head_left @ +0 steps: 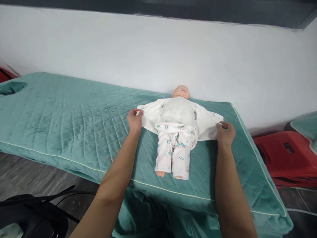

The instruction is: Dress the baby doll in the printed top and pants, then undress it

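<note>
A baby doll lies on its back on the green quilted bed cover, its head toward the wall. It wears white patterned pants, with the feet showing at the cuffs. The white baby shirt is spread open to both sides, baring the white torso. My left hand pinches the edge of the shirt's left flap. On the other side, my right hand pinches the outer edge of the right flap. Both flaps are stretched outward.
A white wall runs behind the bed. To the right of the bed stands a red plastic stool. A black object with cables is at the lower left, above the grey floor.
</note>
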The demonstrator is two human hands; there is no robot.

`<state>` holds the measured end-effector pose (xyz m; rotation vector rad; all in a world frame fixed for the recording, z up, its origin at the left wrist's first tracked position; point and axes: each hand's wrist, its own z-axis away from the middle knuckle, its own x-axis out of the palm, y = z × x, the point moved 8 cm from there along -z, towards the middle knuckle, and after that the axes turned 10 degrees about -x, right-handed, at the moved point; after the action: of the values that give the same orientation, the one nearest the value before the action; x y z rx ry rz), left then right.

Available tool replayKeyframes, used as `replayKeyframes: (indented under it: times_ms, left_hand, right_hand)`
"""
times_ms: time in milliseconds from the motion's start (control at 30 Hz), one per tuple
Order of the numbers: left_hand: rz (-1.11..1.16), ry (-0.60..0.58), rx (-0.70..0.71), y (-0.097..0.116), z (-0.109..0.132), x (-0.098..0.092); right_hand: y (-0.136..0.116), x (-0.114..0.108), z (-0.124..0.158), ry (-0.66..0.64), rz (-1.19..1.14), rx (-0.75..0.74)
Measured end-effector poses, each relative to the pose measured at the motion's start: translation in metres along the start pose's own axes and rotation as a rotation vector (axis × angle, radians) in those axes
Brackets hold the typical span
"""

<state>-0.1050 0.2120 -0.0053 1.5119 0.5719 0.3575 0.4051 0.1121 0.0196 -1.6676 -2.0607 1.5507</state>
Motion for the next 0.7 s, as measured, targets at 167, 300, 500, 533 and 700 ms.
replayKeyframes:
  times_ms: [167, 300, 500, 533, 700]
  left_hand:
    - [-0.246, 0.002, 0.071, 0.012, 0.012, 0.004]
    - [-0.408, 0.064, 0.321, 0.038, 0.035, 0.008]
    - [-0.185, -0.197, 0.462, 0.056, 0.074, 0.031]
    - [-0.153, -0.247, 0.431, 0.054, 0.077, 0.034]
    - [-0.242, -0.528, 0.261, 0.036, 0.079, 0.058]
  right_hand:
    - [-0.018, 0.004, 0.005, -0.001, 0.079, -0.134]
    - [-0.061, 0.015, 0.023, -0.071, -0.011, -0.34]
    - [-0.099, 0.048, 0.059, -0.506, -0.024, -0.399]
    - [-0.101, 0.049, 0.061, -0.537, 0.005, -0.414]
    - [-0.1, 0.051, 0.06, -0.613, 0.099, -0.453]
